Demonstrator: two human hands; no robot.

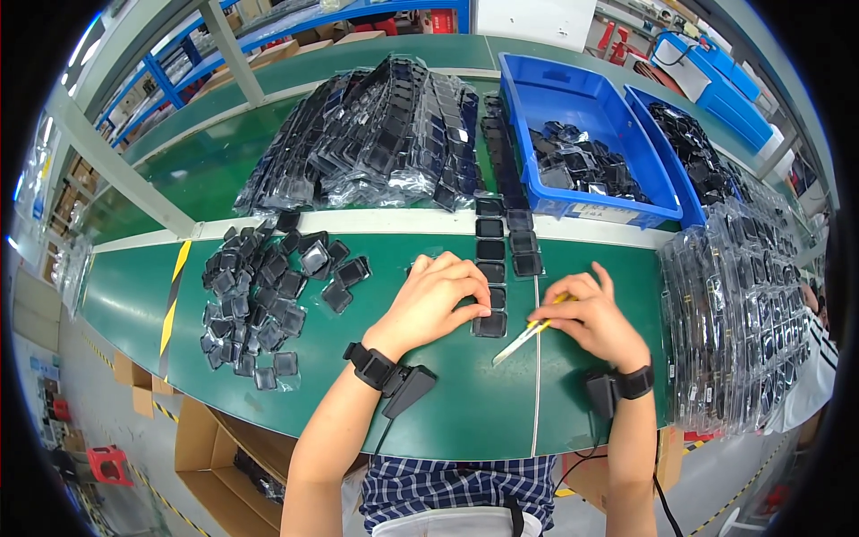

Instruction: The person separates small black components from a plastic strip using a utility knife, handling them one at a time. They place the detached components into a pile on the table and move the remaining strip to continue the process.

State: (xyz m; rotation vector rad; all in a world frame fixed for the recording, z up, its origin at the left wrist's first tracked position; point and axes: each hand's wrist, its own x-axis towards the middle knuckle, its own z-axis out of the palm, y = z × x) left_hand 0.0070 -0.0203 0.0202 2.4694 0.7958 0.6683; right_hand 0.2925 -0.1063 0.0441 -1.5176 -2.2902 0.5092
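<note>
My left hand (434, 294) is closed at the left edge of a strip of black square pieces in clear plastic (490, 274), thumb and fingertips pinched near its lower end. The strip lies on the green table and runs away from me over a white rail. My right hand (586, 315) grips a yellow-handled box cutter (519, 347), its pale blade pointing down and left, apart from the strip. Beside that strip lies a second similar strip (523, 242). Left of my left hand is a loose heap of separate black square pieces (259, 295).
A large pile of packed strips (376, 134) lies beyond the rail. Two blue bins (586, 204) (667, 121) with black pieces stand at the far right. Stacked clear-plastic strips (729, 331) rise at the table's right edge. An open cardboard box (210, 452) sits below, on the left.
</note>
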